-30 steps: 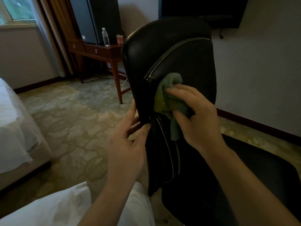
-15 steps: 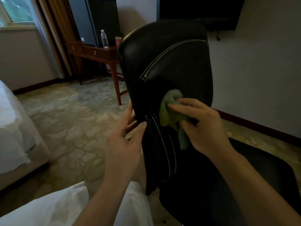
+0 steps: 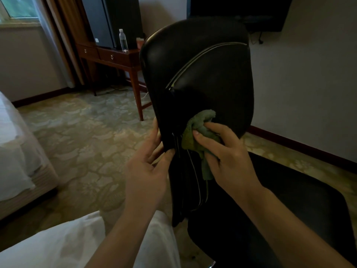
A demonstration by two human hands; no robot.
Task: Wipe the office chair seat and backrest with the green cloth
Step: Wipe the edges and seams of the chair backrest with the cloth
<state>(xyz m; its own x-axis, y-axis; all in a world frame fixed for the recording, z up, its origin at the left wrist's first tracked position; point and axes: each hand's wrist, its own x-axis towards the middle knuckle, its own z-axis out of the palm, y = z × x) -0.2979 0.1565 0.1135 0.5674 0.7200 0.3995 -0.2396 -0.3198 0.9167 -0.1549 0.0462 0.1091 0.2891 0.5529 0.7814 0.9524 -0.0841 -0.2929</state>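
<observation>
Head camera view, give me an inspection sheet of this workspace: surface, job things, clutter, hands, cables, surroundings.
Surface: black office chair backrest with pale piping, upright; seat below it to the right.
Job's things: green cloth, bunched and pressed on the backrest's lower front.
Clutter: water bottle and small red item on the wooden desk.
Hands: right hand grips the green cloth; left hand pinches the backrest's left edge.
Cables: a cable hangs under the wall television.
Surroundings: patterned carpet, bed at left, curtain, window.
</observation>
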